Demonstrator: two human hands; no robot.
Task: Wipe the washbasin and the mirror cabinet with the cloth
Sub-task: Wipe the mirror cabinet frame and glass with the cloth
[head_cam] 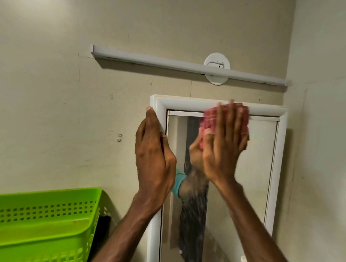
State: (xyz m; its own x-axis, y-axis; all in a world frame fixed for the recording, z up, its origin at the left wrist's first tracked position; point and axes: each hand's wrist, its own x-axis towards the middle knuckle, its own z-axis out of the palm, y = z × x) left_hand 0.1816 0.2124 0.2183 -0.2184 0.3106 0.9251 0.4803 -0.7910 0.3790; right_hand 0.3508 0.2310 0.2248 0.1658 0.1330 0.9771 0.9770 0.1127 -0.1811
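The white-framed mirror cabinet (276, 149) hangs on the beige wall right of centre. My right hand (224, 146) presses a pink checked cloth (209, 117) flat against the upper part of the mirror glass, just under the top frame; it is blurred by motion. My left hand (154, 156) lies flat along the cabinet's left frame, fingers together and pointing up, holding nothing. The mirror reflects the arm and cloth. The washbasin is out of view.
A bright green perforated plastic basket (41, 224) stands at the lower left. A white tube light fitting (172, 64) with a round base runs along the wall above the cabinet. A side wall closes in on the right.
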